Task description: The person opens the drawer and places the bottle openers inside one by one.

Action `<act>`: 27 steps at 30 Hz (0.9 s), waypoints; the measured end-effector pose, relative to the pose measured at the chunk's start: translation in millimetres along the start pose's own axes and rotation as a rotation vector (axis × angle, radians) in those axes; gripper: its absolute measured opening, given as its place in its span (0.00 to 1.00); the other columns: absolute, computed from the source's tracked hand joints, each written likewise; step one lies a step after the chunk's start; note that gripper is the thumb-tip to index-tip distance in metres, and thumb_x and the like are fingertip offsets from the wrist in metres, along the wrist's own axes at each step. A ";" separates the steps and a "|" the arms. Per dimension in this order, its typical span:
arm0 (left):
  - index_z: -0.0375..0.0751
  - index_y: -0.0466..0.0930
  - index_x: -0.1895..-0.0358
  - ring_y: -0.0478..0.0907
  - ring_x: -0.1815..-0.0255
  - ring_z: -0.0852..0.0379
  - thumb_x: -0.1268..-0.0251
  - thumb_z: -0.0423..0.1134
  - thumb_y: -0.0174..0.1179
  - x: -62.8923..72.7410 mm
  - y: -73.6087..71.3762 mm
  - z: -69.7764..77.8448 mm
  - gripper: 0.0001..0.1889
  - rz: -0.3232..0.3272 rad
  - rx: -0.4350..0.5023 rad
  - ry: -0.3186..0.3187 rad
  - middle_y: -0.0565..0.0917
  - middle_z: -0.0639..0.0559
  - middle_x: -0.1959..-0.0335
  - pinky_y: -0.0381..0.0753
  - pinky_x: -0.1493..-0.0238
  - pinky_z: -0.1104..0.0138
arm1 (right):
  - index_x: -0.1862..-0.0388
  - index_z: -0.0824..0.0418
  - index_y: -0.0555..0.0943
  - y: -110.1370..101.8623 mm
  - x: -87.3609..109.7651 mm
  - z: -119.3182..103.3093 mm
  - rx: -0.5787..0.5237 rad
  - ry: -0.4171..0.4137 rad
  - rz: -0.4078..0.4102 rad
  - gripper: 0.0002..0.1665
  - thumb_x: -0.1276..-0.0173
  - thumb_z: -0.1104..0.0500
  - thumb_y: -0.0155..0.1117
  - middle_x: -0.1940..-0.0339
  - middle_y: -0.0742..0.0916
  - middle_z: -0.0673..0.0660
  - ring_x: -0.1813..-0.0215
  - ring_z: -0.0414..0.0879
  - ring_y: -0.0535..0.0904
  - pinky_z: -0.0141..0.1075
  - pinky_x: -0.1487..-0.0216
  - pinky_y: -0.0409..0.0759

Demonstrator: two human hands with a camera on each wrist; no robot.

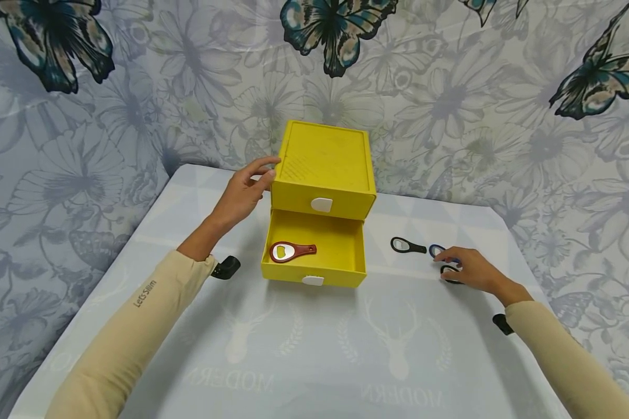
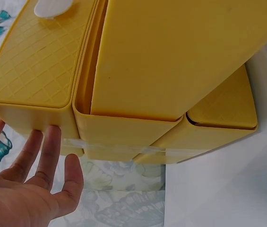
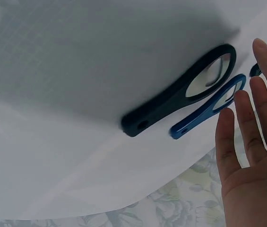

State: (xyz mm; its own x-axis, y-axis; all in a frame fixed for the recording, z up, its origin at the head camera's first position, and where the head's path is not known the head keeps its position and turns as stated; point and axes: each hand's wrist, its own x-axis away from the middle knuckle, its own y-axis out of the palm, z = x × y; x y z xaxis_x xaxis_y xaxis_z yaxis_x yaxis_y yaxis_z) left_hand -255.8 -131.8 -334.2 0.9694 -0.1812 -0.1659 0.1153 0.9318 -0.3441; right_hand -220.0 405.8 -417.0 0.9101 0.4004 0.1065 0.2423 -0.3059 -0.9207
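Note:
A yellow drawer unit stands mid-table with one drawer pulled out. Inside that drawer lies a red bottle opener. My left hand touches the unit's left side near the top; the left wrist view shows its fingers spread, fingertips against the yellow wall. To the right, my right hand is over the bottle openers, fingers loosely extended. Nearest it are a blue bottle opener and a black bottle opener, both partly covered in the head view. Another black bottle opener lies closer to the unit.
The upper drawer, with a white handle, is closed. Beneath the pulled-out drawer, the left wrist view shows another closed drawer. A white patterned cloth covers the table. Butterfly-print fabric hangs behind it.

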 end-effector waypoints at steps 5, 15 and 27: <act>0.60 0.67 0.26 0.77 0.44 0.44 0.21 0.54 0.48 0.2 0.1 -0.3 0.23 0.003 -0.003 -0.004 0.73 0.44 0.34 0.75 0.44 0.53 | 0.47 0.61 0.85 1.6 2.4 10.3 0.019 0.014 0.005 0.21 0.40 0.62 0.76 0.51 0.86 0.61 0.49 0.58 0.80 0.52 0.50 0.78; 0.61 0.67 0.27 0.77 0.44 0.45 0.20 0.54 0.48 0.0 0.1 0.0 0.23 0.001 -0.006 0.001 0.73 0.45 0.33 0.75 0.45 0.54 | 0.48 0.61 0.85 6.2 6.8 17.6 0.012 0.024 0.001 0.22 0.44 0.64 0.77 0.52 0.86 0.61 0.49 0.57 0.80 0.49 0.52 0.78; 0.60 0.67 0.26 0.77 0.44 0.45 0.20 0.54 0.48 -0.2 0.7 -0.5 0.23 0.005 -0.004 0.003 0.72 0.44 0.33 0.74 0.45 0.52 | 0.53 0.62 0.87 7.4 3.8 17.7 0.049 -0.023 0.024 0.19 0.46 0.65 0.77 0.55 0.87 0.59 0.52 0.56 0.82 0.49 0.52 0.83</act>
State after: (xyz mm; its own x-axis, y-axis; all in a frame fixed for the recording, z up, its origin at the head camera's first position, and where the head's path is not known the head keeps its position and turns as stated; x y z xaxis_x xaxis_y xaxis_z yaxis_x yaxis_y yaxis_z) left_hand -256.1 -131.3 -334.9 0.9693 -0.1776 -0.1699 0.1097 0.9313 -0.3474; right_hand -220.6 420.3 -430.1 0.9074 0.4132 0.0764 0.2034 -0.2727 -0.9404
